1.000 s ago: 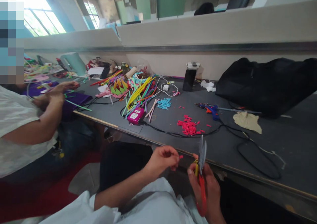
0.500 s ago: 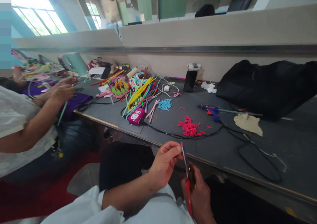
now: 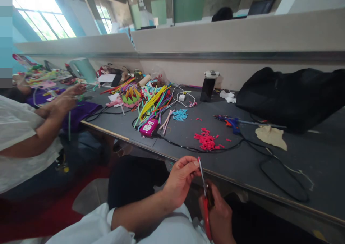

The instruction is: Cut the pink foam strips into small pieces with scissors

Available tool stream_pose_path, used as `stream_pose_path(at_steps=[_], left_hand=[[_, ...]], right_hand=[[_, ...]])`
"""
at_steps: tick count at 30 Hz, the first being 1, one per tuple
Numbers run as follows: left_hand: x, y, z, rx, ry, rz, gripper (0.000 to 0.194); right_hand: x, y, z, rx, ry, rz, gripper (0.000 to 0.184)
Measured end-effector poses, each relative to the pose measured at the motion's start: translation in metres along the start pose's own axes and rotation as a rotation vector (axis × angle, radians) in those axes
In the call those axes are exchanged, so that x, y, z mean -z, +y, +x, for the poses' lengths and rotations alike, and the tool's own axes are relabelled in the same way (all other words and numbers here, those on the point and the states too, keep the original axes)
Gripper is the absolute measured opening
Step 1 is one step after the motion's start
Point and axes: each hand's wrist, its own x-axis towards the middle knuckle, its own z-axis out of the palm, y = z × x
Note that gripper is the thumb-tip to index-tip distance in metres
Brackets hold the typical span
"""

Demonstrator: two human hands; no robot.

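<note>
Between the thumb and fingers of my left hand (image 3: 181, 177) is a small red piece (image 3: 198, 159), mostly hidden by the fingertips. My right hand (image 3: 219, 211) is closed round the red handles of a pair of scissors (image 3: 206, 215). Their blades point up and meet the red piece at my left fingertips. Just beyond, on the dark table (image 3: 175, 143), lies a pile of short red pieces (image 3: 206, 140). A smaller pile of blue pieces (image 3: 180, 115) lies further back.
A blue glue gun (image 3: 233, 124) and its black cable lie to the right, near a beige scrap (image 3: 271, 137) and a black bag (image 3: 291, 98). Colourful pipe cleaners (image 3: 153, 102), a magenta box (image 3: 148, 127) and a bottle (image 3: 208, 88) stand around. A co-worker (image 3: 29, 129) sits at left.
The scissors have swung left from upright beside my left hand, and their blades have come to the red piece. My left hand has moved slightly. The co-worker's hands have shifted.
</note>
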Motion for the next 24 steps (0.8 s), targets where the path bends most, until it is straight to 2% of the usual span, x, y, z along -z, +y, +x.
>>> stream_pose_path(at_steps=[7, 14, 20, 24], left_hand=[[-0.0004, 0.0003, -0.0005, -0.002, -0.009, 0.001, 0.017], [-0.0007, 0.0002, -0.0011, 0.006, 0.002, 0.005, 0.019], [0.0002, -0.0004, -0.0006, -0.009, 0.006, 0.027, 0.021], [0.0016, -0.0022, -0.0013, -0.019, 0.002, -0.005, 0.020]], right_hand=[[-0.0021, 0.0031, -0.0011, 0.063, 0.020, -0.013, 0.040], [-0.0062, 0.0058, -0.0034, 0.074, 0.059, -0.061, 0.048], [-0.0098, 0.0090, -0.0046, 0.206, 0.103, -0.103, 0.042], [-0.0095, 0.0055, -0.0026, 0.179, 0.081, -0.106, 0.040]])
